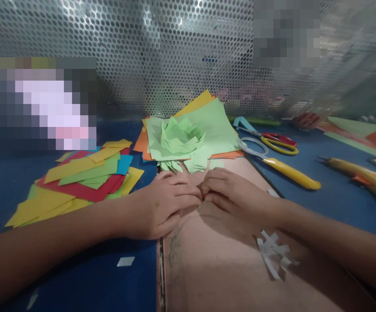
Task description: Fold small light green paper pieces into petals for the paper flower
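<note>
My left hand (163,203) and my right hand (231,190) meet over the pinkish board (214,260). Their fingertips touch, pressed together as in a pinch, and whatever lies between them is hidden or too small to name. Just beyond my fingers lie cut light-green paper pieces (196,164). Behind those, a folded green paper flower (183,138) with pointed petals rests on a light-green sheet (222,134), which tops a stack of yellow and orange paper.
Coloured paper strips (90,173) pile up beyond my left forearm. Right of the board lie red-and-yellow-handled scissors (280,143), a yellow-handled cutter (292,173) and a yellow-handled tool (357,171). White paper scraps (274,253) lie near my right forearm. A perforated metal panel (126,52) stands behind.
</note>
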Demonstrator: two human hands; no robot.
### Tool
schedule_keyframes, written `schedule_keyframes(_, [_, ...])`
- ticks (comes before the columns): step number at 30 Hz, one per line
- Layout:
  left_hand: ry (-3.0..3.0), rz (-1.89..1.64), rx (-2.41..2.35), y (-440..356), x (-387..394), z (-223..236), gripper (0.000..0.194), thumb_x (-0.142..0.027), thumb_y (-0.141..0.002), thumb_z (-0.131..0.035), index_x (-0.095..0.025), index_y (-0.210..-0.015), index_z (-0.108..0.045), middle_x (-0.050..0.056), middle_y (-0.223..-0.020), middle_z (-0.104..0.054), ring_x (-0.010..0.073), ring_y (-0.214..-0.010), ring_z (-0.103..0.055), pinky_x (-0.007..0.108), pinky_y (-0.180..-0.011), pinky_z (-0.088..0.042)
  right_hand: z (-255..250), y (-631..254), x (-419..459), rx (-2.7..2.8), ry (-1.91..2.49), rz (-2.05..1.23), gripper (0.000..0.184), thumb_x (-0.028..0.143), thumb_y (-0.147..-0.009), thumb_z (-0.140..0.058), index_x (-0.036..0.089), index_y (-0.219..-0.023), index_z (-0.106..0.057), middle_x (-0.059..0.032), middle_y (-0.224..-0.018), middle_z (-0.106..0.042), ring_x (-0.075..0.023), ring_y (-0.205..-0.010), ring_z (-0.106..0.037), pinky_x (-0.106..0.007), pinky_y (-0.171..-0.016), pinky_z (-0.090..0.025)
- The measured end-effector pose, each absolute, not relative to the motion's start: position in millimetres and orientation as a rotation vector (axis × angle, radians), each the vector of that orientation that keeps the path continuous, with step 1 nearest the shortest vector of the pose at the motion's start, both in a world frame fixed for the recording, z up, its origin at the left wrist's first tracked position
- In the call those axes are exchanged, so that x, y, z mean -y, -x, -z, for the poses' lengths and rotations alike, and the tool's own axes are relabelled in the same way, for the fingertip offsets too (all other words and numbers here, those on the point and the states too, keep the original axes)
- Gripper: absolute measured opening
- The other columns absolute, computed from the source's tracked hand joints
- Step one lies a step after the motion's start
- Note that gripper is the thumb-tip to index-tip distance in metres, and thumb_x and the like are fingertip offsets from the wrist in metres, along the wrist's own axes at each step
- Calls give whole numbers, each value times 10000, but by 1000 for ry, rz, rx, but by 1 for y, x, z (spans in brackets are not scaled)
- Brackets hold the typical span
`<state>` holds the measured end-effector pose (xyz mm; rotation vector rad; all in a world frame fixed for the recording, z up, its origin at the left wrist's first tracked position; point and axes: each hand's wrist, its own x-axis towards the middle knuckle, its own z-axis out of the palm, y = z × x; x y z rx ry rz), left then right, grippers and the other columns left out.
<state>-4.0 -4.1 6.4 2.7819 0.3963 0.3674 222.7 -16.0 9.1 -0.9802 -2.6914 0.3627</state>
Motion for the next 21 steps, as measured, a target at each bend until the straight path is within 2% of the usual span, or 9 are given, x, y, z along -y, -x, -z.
schedule_keyframes(7, [-2772,-353,-394,3,3,-9,344,-130,-803,-437,-208,-1117,-553,36,-1199,-581,221,-1171,-418,393,-979,-203,-10,-220,18,2608,1136,-475,126,79,-810,-491,175,-753,-549,-20,-733,-537,-160,-721,-477,-272,-668,-370])
schedule_keyframes(21, [-2778,-354,-371,5,4,-10,385,-109,-771,-442,-199,-1133,-536,38,-1180,-586,214,-1158,-437,391,-1004,-185,-10,-218,18,2555,1179,-494,134,39,-767,-506,170,-755,-532,-10,-756,-558,-147,-731,-479,-251,-666,-345])
